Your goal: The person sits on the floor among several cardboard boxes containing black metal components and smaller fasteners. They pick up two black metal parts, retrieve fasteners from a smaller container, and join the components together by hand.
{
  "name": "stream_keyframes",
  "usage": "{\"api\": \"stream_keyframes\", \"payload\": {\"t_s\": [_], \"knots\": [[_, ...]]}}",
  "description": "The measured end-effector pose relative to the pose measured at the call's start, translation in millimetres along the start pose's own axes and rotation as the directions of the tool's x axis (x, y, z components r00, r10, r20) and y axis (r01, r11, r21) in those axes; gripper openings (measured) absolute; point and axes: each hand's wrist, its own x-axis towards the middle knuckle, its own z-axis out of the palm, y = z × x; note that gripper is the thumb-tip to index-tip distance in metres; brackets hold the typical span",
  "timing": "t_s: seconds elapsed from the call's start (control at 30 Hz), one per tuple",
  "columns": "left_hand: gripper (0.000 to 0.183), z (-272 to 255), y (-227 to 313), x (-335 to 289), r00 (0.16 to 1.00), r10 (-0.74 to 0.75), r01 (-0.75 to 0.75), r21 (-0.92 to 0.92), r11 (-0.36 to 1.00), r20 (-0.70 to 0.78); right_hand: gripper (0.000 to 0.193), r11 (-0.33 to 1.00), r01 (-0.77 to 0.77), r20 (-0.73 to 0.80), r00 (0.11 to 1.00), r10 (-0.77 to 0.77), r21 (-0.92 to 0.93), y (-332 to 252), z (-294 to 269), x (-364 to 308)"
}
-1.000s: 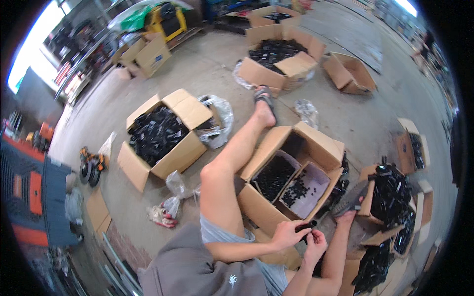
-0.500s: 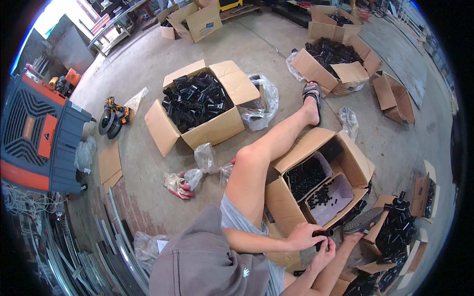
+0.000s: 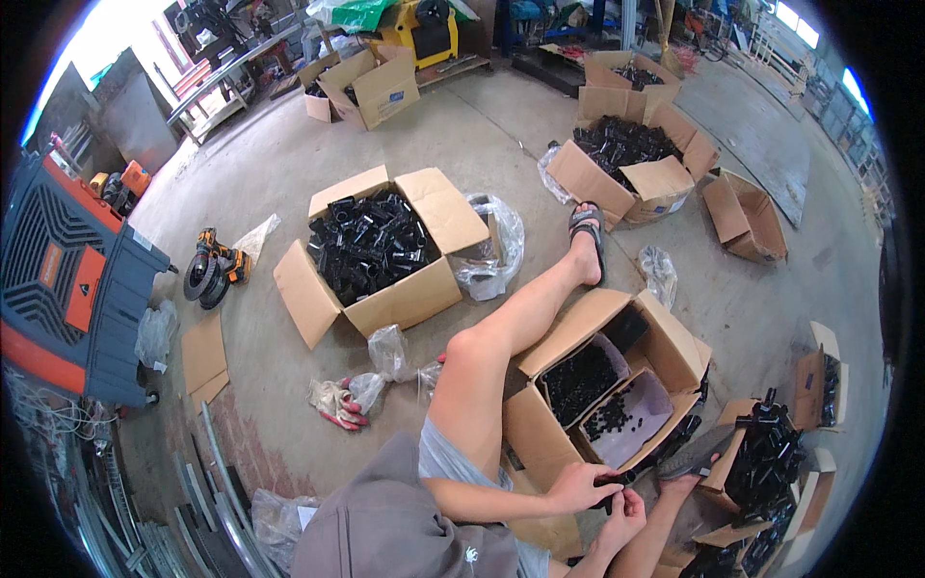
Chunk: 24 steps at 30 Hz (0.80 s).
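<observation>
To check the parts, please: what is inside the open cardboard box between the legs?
The box holds a left tray densely filled with small black pieces and a right tray with fewer. What lies under them is hidden.

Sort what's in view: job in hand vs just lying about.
Likely in the job:
small black tubular part, in left hand and right hand
open brown cardboard box just beyond the hands
small black pieces inside it

Apparently just lying about:
grey-and-orange plastic tool chest
white-and-red fabric gloves
long silvery metal bars
flat brown cardboard sheets
</observation>
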Motion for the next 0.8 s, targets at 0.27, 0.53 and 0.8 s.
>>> {"api": "stream_keyframes", "payload": {"t_s": [0.27, 0.53, 0.8], "knots": [[0.039, 2.0, 7.0, 1.2, 1.0, -0.002, 0.002, 0.008, 1.0, 0.019, 0.011, 0.999, 0.016, -0.027, 1.0, -0.015, 0.043, -8.2, 3.6, -1.0], [0.039, -1.4, 8.5, 3.8, 0.998, -0.048, 0.049, -0.017, 0.999, 0.035, 0.011, 0.988, 0.146, -0.002, 0.989, -0.146, -0.044, 28.0, -6.2, 18.6], [0.04, -23.9, 19.4, 0.9, 0.997, 0.029, -0.037, -0.119, 0.992, -0.064, 0.03, 0.983, 0.084, 0.164, 0.985, -0.057, -0.163, -32.6, 8.8, 11.6]]}}
